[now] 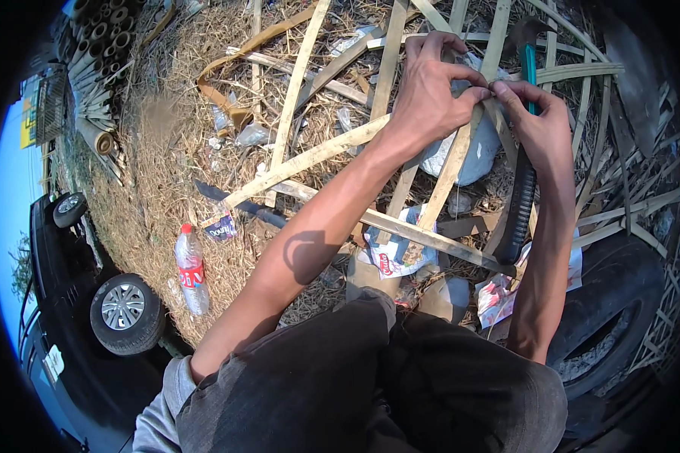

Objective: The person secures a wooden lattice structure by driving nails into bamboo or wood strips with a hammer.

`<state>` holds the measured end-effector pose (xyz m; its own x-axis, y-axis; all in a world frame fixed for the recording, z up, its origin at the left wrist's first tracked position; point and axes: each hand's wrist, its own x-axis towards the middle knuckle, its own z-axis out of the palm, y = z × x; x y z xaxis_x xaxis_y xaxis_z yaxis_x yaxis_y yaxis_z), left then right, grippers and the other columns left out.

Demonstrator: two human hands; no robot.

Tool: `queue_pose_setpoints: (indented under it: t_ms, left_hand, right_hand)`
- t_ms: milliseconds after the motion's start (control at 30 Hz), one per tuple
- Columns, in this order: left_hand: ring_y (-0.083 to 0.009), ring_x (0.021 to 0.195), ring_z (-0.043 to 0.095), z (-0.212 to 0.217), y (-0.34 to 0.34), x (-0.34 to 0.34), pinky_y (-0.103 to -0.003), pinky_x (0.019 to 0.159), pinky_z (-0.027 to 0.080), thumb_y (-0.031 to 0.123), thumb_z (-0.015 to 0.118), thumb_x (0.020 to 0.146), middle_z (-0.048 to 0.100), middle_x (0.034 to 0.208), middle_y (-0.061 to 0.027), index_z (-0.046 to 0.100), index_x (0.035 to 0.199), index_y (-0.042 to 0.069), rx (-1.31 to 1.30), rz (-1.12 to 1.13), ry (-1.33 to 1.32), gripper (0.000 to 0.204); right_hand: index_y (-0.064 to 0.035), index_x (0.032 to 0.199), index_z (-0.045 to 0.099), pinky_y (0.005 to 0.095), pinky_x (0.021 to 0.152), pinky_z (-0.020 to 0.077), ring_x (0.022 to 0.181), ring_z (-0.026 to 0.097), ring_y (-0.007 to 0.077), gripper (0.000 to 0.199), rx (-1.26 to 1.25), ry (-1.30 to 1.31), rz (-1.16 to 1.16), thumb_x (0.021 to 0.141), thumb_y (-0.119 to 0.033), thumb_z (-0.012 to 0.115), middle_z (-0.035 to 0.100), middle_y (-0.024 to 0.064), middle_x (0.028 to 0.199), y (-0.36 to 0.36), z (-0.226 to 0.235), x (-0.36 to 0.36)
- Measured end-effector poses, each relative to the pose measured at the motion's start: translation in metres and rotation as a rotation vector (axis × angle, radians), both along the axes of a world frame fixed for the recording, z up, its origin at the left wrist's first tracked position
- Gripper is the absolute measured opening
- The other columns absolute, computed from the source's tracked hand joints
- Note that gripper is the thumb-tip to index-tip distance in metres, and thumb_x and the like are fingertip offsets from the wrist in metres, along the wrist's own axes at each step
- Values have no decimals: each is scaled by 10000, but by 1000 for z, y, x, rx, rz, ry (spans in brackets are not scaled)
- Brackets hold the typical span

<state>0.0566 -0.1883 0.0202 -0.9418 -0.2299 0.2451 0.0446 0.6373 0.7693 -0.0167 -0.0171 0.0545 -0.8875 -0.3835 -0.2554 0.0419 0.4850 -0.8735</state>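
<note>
Dry straw [159, 174] and litter cover the ground at an outdoor work site, where a person sits low over a loose lattice of split bamboo strips [332, 147] — the strips laid across one another, it seems, so that they can be joined where they cross. Both hands meet at one such crossing near the top of the frame. The left hand [431, 94] arches over the joint, its fingers [472, 75] curled and pinched narrow on something too small to make out, perhaps a tie or the tip of a thin strip; the right hand [540, 121] comes in from the other side, thumb and forefinger pressed together against the same spot, so the two sets of fingertips touch. Holding it from both sides likely keeps the joint from slipping.

Just under the right wrist lies a long dark blade [517, 211] with a green handle, resting on the bamboo within easy reach. A second knife [238, 202] lies on the straw to the left, near a plastic bottle [192, 270] with a red cap. White plastic bags and wrappers [468, 155] show between the strips. An old tyre [612, 302] sits beside the right knee — and a dark vehicle [91, 332] stands at the lower left, with stacked bamboo poles [98, 60] beyond.
</note>
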Motion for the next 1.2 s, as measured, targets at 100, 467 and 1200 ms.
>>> queue_pose_setpoints:
  t_ms: [100, 467, 1200]
  left_hand:
    - [-365, 1278, 421, -2, 3, -2, -475, 1104, 376, 273, 842, 760, 559, 1246, -142, 825, 884, 135, 13, 17, -10, 186]
    - [-380, 1266, 386, -4, 0, -1, -478, 1100, 380, 219, 798, 752, 622, 1236, -84, 825, 878, 115, 8, -48, 42, 165]
    - [-341, 1161, 502, 12, 10, -11, -438, 1039, 436, 233, 834, 730, 702, 1125, -44, 817, 793, 95, -127, 31, -57, 153]
  right_hand:
    - [0, 1042, 777, 280, 801, 501, 835, 633, 108, 317, -6, -54, 12, 912, -290, 773, 744, 58, 909, 5, -4, 0]
    - [-7, 1037, 785, 261, 786, 500, 827, 627, 91, 356, 37, -191, -29, 886, -328, 803, 738, 49, 878, -1, 10, 5]
    - [-34, 924, 588, 224, 453, 252, 499, 329, 24, 553, -154, -302, -211, 1081, -533, 410, 391, -60, 615, 53, 55, 61]
